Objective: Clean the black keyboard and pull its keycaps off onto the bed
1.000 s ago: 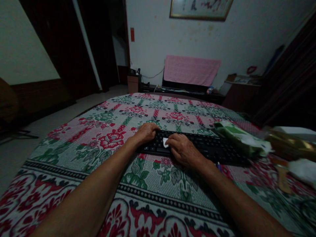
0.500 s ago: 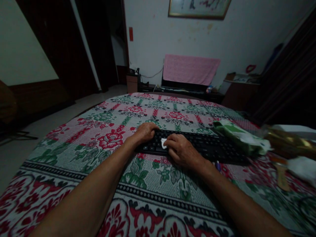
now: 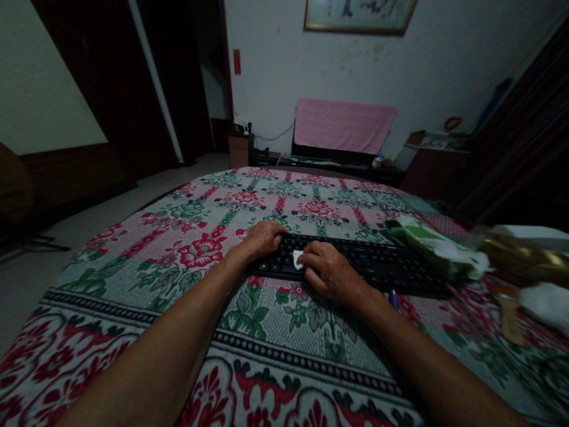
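Left hand point(image 3: 265, 237) curls over the left end of a black keyboard point(image 3: 380, 264) on flowered cloth point(image 3: 202, 252), apparently steadying it (whether it grips, I cannot tell). Right hand point(image 3: 328, 270) pinches a white wad point(image 3: 297, 259) over the keys, seemingly for close control.

Home room, floral tablecloth point(image 3: 284, 198), framed picture point(image 3: 360, 15), pink towel point(image 3: 344, 126)

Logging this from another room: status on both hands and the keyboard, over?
Left hand at left end of keyboard. Right hand pinching white wad at the keys. Green-and-white packet hides keyboard's far right corner.
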`<state>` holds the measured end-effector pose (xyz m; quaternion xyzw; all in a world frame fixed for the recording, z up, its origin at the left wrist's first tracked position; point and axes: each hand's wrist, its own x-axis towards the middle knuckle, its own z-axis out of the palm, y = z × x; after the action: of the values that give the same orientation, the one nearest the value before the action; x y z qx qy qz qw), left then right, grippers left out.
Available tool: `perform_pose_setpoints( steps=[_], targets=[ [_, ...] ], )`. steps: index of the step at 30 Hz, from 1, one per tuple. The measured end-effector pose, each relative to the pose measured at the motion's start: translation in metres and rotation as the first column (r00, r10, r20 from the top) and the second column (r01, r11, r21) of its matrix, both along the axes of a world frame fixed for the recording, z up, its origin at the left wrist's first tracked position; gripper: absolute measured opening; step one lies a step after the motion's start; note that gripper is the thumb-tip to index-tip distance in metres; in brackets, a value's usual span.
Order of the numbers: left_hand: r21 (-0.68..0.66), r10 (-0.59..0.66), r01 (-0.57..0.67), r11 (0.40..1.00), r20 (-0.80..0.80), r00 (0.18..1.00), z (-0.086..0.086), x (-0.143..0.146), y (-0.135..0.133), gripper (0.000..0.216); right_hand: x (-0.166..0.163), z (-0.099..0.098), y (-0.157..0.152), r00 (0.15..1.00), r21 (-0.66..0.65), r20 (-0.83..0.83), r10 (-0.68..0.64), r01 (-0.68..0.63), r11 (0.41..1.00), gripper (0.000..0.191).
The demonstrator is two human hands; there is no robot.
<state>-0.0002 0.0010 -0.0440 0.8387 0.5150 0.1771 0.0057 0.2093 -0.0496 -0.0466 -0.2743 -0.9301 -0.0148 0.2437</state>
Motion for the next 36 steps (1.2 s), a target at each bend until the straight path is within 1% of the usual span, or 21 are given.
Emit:
perform_pose_setpoints(
  steps=[4,7,10,15,22,27,33,36],
  targets=[
    [-0.005,0.006,-0.007,1.0,-0.011,1.0,0.0,0.0,0.0,0.037,-0.002,-0.002,-0.001,0.999,0.001,-0.031,0.02,-0.02,1.0,0.023],
    [-0.001,-0.003,0.003,1.0,-0.005,1.0,-0.001,0.0,0.002,0.036,-0.005,-0.002,-0.003,0.998,0.001,-0.017,0.053,-0.053,0.999,0.025],
    [-0.003,-0.011,0.011,1.0,-0.006,1.0,-0.003,-0.001,0.003,0.036,-0.007,0.0,-0.005,0.998,0.005,-0.004,0.069,-0.069,0.998,0.023],
    [0.006,-0.016,0.016,1.0,0.009,1.0,-0.003,-0.001,0.003,0.036,-0.006,0.002,-0.006,0.999,0.003,-0.01,0.043,-0.043,0.999,0.017],
    [0.001,-0.008,0.008,1.0,0.011,1.0,-0.004,-0.001,0.004,0.035,-0.013,-0.001,-0.006,0.996,0.007,-0.009,0.089,-0.089,0.996,0.024],
    [0.013,-0.014,0.014,1.0,-0.013,1.0,-0.003,-0.001,0.003,0.035,-0.016,-0.002,-0.006,0.997,0.015,0.012,0.077,-0.078,0.997,0.022],
    [0.02,0.002,-0.002,1.0,-0.017,1.0,-0.003,-0.001,0.002,0.035,-0.015,0.003,-0.011,0.997,0.014,0.047,0.058,-0.058,0.998,0.016],
    [0.016,0.0,0.0,1.0,-0.011,1.0,-0.002,-0.001,0.0,0.035,-0.011,0.005,-0.01,0.998,0.018,0.044,0.046,-0.047,0.999,0.017]
  ],
)
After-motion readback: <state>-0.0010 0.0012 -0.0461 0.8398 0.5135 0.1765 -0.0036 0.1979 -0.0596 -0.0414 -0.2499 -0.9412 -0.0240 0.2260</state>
